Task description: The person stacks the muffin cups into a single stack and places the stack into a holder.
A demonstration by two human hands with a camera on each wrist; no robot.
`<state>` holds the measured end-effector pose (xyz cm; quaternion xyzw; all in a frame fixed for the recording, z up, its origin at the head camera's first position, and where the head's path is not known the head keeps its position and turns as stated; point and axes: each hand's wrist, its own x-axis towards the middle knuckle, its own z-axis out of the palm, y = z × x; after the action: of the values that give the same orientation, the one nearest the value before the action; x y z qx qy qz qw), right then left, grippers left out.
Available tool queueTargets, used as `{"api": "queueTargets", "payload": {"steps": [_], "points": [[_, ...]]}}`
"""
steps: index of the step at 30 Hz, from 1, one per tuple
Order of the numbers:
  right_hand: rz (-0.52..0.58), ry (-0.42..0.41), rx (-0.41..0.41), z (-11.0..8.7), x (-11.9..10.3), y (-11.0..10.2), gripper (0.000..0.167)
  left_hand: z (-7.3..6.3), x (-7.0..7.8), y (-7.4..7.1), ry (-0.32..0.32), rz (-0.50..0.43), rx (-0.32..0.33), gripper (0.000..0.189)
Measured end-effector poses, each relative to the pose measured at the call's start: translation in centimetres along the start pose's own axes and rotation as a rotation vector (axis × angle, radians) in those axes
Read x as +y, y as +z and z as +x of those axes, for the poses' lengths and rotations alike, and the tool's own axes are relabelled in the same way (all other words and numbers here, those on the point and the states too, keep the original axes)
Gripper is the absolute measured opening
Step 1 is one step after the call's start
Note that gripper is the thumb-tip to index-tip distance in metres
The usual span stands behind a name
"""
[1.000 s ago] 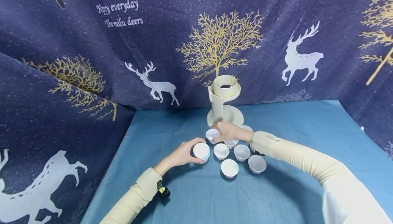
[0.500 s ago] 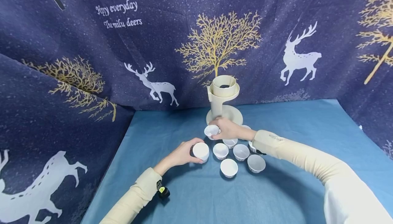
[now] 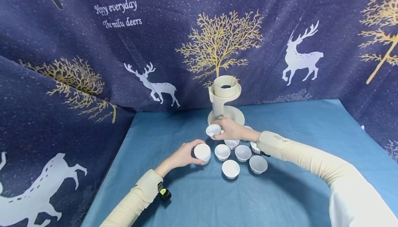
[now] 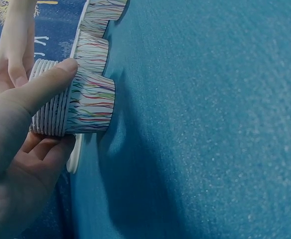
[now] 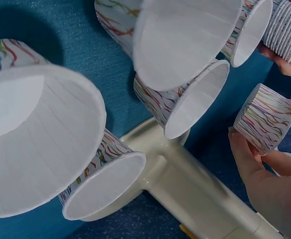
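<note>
My left hand (image 3: pixel 183 155) grips a nested stack of paper baking cups (image 4: pixel 90 107), white with colourful wavy lines outside. Thumb and fingers press on opposite sides of the stacked rims. My right hand (image 3: pixel 230 129) pinches one such baking cup (image 5: pixel 264 119) by its side, held above the cloth at the far left of the group. More baking cups stand loosely spaced, mouths up, among them a front baking cup (image 3: pixel 230 169), a right baking cup (image 3: pixel 258 164) and a middle baking cup (image 3: pixel 243 153). The right hand and forearm partly cover those at the back.
A cream stand (image 3: pixel 218 106) with a round base and an open ring (image 3: pixel 225 86) on top rises just behind my right hand. Blue cloth (image 3: pixel 199 202) covers the table. A dark patterned curtain (image 3: pixel 174 47) hangs behind it.
My right hand has lifted its baking cup off the cloth, slightly up and away from the others. The left hand keeps its grip on the stack, hardly moving.
</note>
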<state>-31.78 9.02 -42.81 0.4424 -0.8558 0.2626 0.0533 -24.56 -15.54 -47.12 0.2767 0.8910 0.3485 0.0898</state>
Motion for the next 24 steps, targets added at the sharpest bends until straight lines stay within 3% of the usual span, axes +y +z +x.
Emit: {"api": "queueTargets", "payload": {"steps": [17,24], "points": [[0.047,0.006,-0.007,-0.32,-0.63,-0.32,0.043,0.07,-0.07,-0.04,0.017,0.009,-0.005,0.066],[0.071,-0.013,-0.029,-0.34,-0.94,-0.4,0.042,0.03,0.0,-0.11,-0.011,0.008,-0.011,0.066]]}}
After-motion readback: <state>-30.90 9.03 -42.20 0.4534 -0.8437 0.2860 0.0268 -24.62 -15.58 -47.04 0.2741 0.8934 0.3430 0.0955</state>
